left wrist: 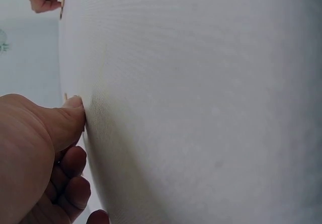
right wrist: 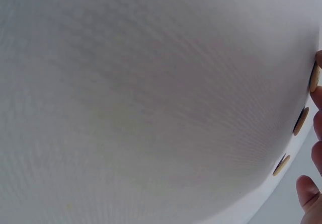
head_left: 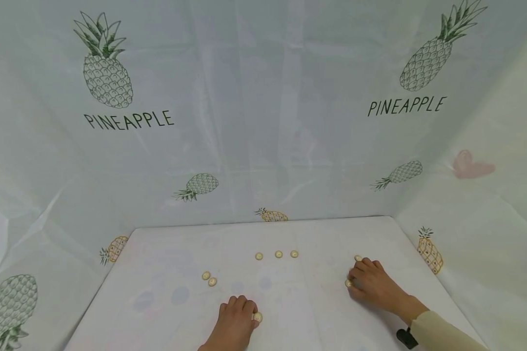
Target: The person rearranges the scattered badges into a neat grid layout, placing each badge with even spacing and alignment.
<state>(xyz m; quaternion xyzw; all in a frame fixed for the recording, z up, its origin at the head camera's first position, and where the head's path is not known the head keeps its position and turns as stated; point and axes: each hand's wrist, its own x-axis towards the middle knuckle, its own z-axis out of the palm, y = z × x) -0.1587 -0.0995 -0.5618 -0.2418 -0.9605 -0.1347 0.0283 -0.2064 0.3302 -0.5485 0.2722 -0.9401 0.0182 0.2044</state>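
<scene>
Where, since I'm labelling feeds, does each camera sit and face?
Head: worn there, facing forward-down at the flat white tabletop; left hand, right hand show.
Left wrist: worn there, facing across it; left hand near, right hand beyond.
Right wrist: worn there, facing across it; right hand's fingers show.
Shared, head and right wrist: round pale-yellow discs.

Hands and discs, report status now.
Left hand: pinching one disc. Right hand: pinching a second disc. Possible obstruction: third disc, close by the right hand's knuckles.
</scene>
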